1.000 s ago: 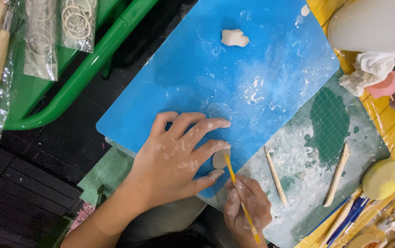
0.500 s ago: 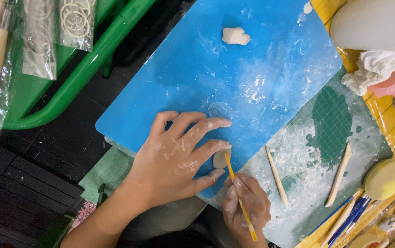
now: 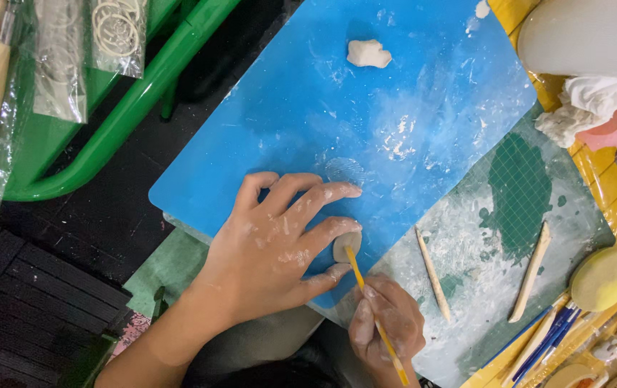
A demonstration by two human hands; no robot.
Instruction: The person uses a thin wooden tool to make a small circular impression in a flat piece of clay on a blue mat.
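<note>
My left hand [image 3: 276, 241] lies flat on a blue mat [image 3: 366, 122], fingers spread, with two fingertips pinning a small pale clay piece [image 3: 345, 246] at the mat's near edge. My right hand [image 3: 386, 327] grips a thin yellow modelling tool [image 3: 373, 312] like a pen, and its tip touches the clay piece. Both hands are dusted with white clay. A second lump of pale clay [image 3: 368, 53] rests alone at the far end of the mat.
Two wooden sticks [image 3: 432, 273] [image 3: 531, 271] lie on a smeared green cutting mat [image 3: 520, 194]. A yellow sponge [image 3: 603, 276], blue pens [image 3: 549, 338], a white cloth [image 3: 581, 108] and a pale container [image 3: 585, 36] crowd the right. A green tray [image 3: 129, 108] with bagged items sits left.
</note>
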